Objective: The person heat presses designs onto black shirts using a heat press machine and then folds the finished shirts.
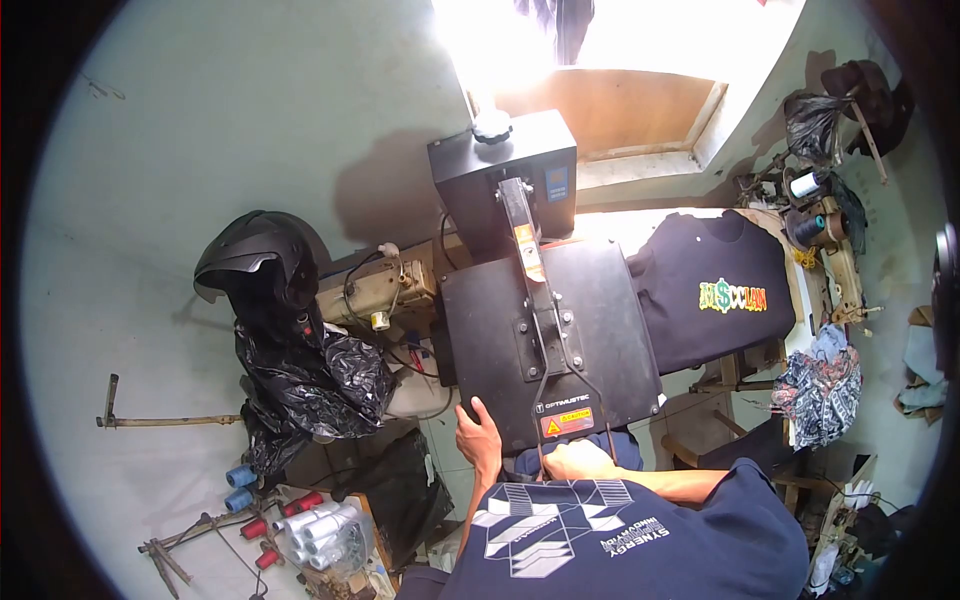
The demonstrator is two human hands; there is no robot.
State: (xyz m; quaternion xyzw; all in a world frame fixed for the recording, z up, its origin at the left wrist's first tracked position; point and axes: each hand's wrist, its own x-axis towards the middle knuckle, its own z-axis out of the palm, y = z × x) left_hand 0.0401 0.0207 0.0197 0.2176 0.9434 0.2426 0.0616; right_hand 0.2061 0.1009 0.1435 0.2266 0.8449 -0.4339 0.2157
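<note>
A black heat press (480, 340) with a caution label stands in front of me, its flat upper plate seen from above. My right hand (580, 461) is closed around the heat press handle (612, 440) at the near edge. My left hand (478, 437) rests by the plate's front left corner, fingers stretched and holding nothing; whether it touches the plate is hard to tell. Navy fabric (627, 450) shows below the front edge. Right of the press lies a dark T-shirt (715, 285) with a bright printed logo.
A black helmet (265, 255) sits on black plastic at the left, beside a sewing machine (375, 295). Thread spools (325, 530) are at lower left. Another sewing machine (840, 255) stands at the right, near a bundle of patterned cloth (825, 395).
</note>
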